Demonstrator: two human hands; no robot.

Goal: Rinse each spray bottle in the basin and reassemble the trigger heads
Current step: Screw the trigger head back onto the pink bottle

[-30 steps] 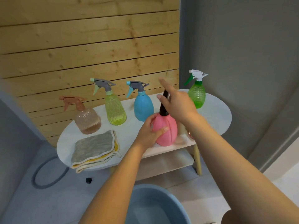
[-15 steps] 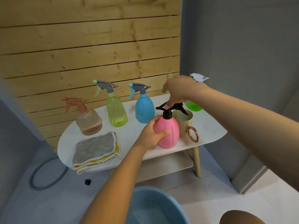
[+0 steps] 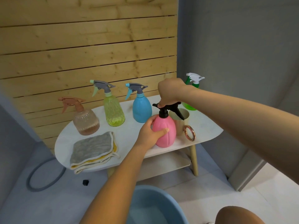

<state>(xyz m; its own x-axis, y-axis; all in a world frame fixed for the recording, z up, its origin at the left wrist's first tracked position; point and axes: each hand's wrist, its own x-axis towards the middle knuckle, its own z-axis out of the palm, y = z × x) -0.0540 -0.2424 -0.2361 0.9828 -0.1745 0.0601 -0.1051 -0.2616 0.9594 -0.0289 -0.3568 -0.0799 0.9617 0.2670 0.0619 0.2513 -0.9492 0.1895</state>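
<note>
Your left hand (image 3: 149, 132) wraps the pink bottle (image 3: 165, 131) to steady it on the surface (image 3: 129, 135), while your right hand (image 3: 169, 92) fingers pinch its black trigger head (image 3: 168, 109), probably twisting it, above the basin (image 3: 155, 206).

I see a white oval table (image 3: 208, 126) on pale wooden legs, with a lower shelf (image 3: 161, 165) beneath its top. Standing upright on it, from my left: a brown spray bottle (image 3: 85, 122), a yellow-green spray bottle (image 3: 114, 112), a blue spray bottle (image 3: 141, 109), a pink spray bottle (image 3: 166, 133), a beige cup (image 3: 182, 122) and a green spray bottle (image 3: 191, 92). A folded grey cloth (image 3: 92, 151) overhangs the near edge. A copper ring (image 3: 189, 133) stands just beside the cup.
</note>
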